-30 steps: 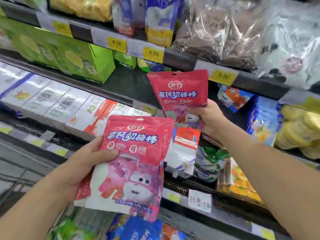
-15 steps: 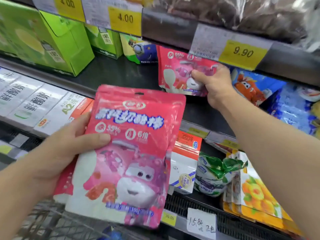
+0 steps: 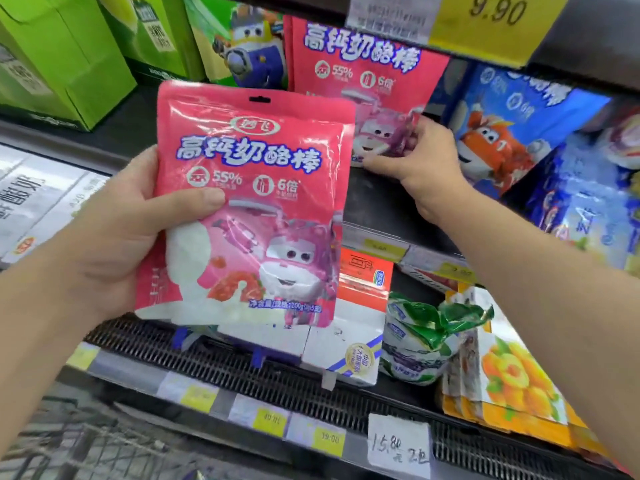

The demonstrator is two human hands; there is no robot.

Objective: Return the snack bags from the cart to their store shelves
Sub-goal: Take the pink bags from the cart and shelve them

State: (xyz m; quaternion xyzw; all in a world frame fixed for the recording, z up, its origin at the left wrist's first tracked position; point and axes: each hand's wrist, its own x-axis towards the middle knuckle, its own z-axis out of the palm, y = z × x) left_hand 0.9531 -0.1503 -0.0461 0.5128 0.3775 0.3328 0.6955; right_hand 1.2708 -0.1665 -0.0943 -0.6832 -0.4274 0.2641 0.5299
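Two glossy pink cartoon-printed snack bags: left hand (image 3: 114,233) is gripping one (image 3: 249,209); right hand (image 3: 420,157) is pinching the shelved one (image 3: 367,74).

Near pink bag (image 3: 249,202): upright, gripped at its left edge. Far pink bag (image 3: 367,71): standing on shelf (image 3: 374,199), lower corner pinched.

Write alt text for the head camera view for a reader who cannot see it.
A person's right hand sets a pink snack bag upright on a dark store shelf, between a yellow-and-blue bag and blue bags. The left hand grips a matching pink bag in front. A yellow 9.90 price tag sits above.
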